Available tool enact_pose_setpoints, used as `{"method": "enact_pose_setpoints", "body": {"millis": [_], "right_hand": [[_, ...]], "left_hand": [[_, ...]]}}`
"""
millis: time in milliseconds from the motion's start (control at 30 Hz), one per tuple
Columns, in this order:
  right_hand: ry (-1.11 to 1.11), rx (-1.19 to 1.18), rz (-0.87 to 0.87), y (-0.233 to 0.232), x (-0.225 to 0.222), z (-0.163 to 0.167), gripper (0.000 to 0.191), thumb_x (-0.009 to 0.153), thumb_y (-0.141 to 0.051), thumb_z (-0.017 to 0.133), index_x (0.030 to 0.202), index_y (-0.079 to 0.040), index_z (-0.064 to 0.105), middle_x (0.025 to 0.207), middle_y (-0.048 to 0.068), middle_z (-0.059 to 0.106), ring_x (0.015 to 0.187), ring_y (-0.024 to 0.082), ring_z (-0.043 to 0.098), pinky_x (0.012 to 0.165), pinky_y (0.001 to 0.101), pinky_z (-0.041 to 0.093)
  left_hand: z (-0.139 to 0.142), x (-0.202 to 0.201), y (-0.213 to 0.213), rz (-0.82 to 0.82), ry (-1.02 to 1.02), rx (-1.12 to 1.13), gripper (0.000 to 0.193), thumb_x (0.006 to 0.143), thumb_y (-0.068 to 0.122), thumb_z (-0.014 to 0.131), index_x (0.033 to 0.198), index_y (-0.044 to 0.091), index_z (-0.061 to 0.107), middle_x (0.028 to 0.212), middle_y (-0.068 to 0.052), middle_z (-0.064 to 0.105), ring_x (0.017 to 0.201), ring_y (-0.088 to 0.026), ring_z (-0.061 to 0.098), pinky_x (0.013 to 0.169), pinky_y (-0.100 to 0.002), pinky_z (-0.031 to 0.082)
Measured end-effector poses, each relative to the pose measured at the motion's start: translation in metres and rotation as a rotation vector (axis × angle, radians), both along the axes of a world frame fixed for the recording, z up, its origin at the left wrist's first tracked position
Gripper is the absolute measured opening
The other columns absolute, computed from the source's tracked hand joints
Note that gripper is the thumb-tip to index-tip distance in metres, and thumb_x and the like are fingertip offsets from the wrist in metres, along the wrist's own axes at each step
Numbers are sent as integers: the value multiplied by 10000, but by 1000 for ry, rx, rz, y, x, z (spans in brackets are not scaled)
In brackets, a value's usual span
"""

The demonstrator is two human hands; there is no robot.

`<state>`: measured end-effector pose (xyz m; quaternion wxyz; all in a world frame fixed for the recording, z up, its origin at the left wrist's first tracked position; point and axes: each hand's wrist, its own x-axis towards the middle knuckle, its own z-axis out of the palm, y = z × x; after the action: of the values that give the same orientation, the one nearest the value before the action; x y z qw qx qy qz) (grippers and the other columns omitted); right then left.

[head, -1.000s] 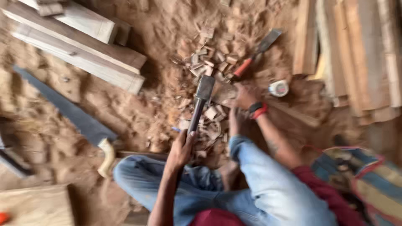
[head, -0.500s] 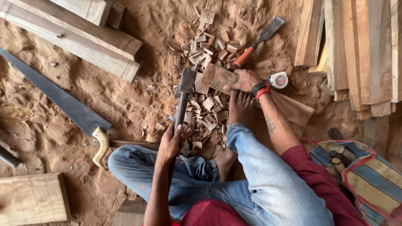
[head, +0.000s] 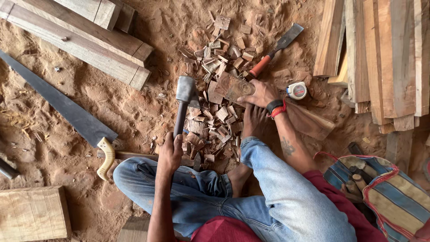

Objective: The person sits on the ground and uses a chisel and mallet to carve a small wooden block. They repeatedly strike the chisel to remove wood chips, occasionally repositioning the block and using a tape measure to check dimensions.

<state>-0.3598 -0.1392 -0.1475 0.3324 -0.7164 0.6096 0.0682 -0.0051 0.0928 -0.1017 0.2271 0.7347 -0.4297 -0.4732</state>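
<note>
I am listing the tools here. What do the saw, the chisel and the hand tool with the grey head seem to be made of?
Saw: dull grey blade, likely steel; pale handle, wood or plastic, unclear.
Chisel: grey metal blade, glossy orange-red handle, probably plastic.
Hand tool, held by the left hand: matte grey metal-looking head on a dark shaft, material unclear.
</note>
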Motion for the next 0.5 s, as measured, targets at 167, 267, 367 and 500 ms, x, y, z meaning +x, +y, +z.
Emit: {"method": "enact_pose_setpoints", "body": {"millis": [167,267,367,500], "right_hand": [[24,-96,-89,29,8,28,706,758,-520,793,1356,-182,629,1020,94,741,834,279,703,729,449,567],[-105,-488,-97,55,15,47,509,797,-307,823,1256,-133,690,1066,56,733,861,245,694,759,416,565],[-80,-806,-89,77,23,63,475,753,-204,849,1196,-117,701,1072,58,703,953,275,672,839,432,544],[-51,-888,-94,90,30,77,510,713,-203,860,1191,-96,717,1096,68,671,989,315,628,844,457,520]], "left_hand": [[-12,3,2,-15,-21,129,417,1088,424,348,1129,47,520,604,-87,625,404,-168,551,322,-375,486],[-6,1,2,13,5,128,415,1078,424,341,1118,55,527,625,-70,641,415,-157,578,324,-347,526],[1,-2,2,-6,-60,0,424,1090,435,418,1090,28,537,589,-133,655,445,-180,610,386,-362,474],[6,-5,0,34,-11,93,419,1077,437,373,1129,44,509,593,-155,665,438,-224,640,359,-389,518]]}}
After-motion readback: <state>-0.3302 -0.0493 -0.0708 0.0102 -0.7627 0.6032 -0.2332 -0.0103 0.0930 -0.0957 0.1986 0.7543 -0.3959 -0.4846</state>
